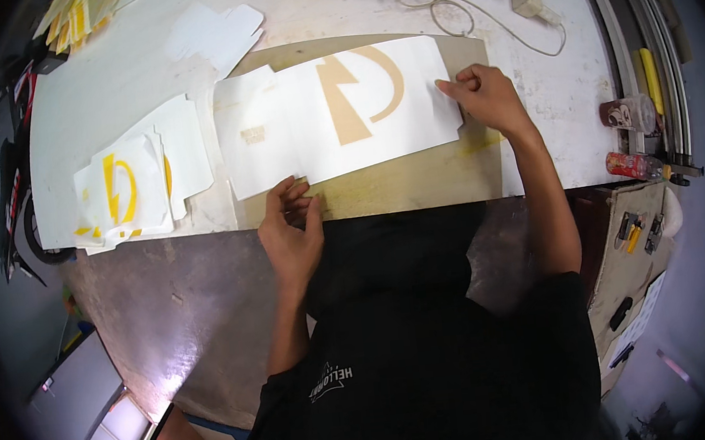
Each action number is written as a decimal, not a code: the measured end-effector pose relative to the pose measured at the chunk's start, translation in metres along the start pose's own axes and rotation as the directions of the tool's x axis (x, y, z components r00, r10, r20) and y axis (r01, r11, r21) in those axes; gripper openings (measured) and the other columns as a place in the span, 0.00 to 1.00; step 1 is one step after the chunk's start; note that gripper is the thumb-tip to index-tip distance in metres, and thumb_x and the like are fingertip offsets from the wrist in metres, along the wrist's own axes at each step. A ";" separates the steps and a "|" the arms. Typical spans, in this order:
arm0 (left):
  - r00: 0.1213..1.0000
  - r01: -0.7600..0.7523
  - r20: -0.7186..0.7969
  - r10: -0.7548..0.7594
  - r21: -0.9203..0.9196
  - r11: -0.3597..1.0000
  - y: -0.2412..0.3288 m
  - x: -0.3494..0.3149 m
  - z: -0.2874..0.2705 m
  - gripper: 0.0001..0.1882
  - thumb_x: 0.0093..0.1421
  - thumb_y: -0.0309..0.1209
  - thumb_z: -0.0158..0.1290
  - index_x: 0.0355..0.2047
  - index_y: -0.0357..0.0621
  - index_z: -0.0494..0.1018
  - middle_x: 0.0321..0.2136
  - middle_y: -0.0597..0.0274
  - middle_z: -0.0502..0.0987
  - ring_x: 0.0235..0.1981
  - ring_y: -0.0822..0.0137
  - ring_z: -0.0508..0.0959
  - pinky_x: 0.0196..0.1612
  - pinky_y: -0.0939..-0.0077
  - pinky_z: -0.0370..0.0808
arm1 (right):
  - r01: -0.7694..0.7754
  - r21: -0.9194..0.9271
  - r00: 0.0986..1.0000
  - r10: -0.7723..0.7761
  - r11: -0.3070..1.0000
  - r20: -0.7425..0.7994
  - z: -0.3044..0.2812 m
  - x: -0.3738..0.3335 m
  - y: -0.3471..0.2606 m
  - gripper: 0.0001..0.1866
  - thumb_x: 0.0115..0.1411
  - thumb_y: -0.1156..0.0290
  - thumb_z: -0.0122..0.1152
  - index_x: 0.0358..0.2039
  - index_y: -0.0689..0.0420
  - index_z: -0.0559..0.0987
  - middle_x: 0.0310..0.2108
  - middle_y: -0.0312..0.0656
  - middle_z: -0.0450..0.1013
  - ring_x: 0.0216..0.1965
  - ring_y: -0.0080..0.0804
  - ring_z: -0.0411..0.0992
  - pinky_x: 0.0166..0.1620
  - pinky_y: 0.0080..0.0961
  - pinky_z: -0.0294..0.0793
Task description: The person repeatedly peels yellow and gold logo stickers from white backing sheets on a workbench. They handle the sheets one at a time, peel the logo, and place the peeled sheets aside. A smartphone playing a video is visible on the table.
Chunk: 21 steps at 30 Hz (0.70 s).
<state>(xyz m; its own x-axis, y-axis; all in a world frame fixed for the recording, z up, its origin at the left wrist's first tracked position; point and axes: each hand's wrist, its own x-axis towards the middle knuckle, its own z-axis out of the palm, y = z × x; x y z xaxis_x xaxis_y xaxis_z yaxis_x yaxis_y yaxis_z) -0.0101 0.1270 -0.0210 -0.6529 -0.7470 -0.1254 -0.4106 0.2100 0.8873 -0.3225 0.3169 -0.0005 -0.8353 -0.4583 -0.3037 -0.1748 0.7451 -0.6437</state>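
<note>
A flat white card blank (411,123) with a tan bolt-and-curve print lies slightly tilted on a tan board (416,177). Its right edge is pinched between the thumb and fingers of my right hand (489,106). My left hand (290,229) is at the lower edge, its fingers loosely curled and the thumb apart. Nothing shows in its grasp; whether its fingertips touch the card is unclear. A paler white panel (255,136) with faint tan marks forms the left part; I cannot tell if it is a separate sheet.
On the left lies a stack of white blanks with a yellow-printed sheet (122,190) on top. More white blanks (215,35) are farther back, with yellow-marked sheets (79,22) far left. A cable (481,8) curls at the back right. A cup (628,114) and bottle (634,165) stand right.
</note>
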 end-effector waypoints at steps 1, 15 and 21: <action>1.000 0.002 0.000 -0.002 -0.008 1.000 0.001 0.000 0.001 0.22 0.61 0.21 0.63 0.55 0.31 0.73 0.41 0.48 0.84 0.38 0.66 0.85 0.44 0.71 0.82 | 0.007 -0.032 1.000 -0.008 0.999 -0.016 -0.003 -0.006 0.005 0.28 0.57 0.55 0.76 0.42 0.72 0.81 0.31 0.51 0.82 0.31 0.34 0.81 0.36 0.30 0.79; 0.997 0.057 0.043 -0.057 0.008 0.998 0.007 0.009 0.000 0.25 0.62 0.24 0.65 0.57 0.31 0.72 0.41 0.52 0.83 0.37 0.69 0.82 0.42 0.74 0.81 | -0.036 0.297 0.999 0.037 0.954 0.002 0.005 -0.030 0.017 0.21 0.67 0.63 0.67 0.50 0.69 0.78 0.34 0.46 0.81 0.35 0.27 0.79 0.41 0.24 0.78; 0.995 0.099 0.010 -0.099 -0.053 0.994 0.006 0.004 0.005 0.28 0.62 0.23 0.64 0.61 0.34 0.69 0.45 0.55 0.80 0.40 0.72 0.79 0.43 0.76 0.79 | -0.043 0.269 0.999 0.050 0.962 -0.019 0.012 -0.026 0.020 0.26 0.64 0.59 0.69 0.53 0.69 0.77 0.33 0.49 0.83 0.33 0.28 0.79 0.38 0.25 0.78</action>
<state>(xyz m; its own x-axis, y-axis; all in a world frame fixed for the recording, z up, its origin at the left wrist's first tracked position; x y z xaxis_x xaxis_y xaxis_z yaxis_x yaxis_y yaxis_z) -0.0185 0.1283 -0.0189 -0.6155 -0.7576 -0.2172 -0.4393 0.1009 0.8927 -0.2984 0.3374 -0.0137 -0.8526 -0.4113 -0.3224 0.0080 0.6066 -0.7950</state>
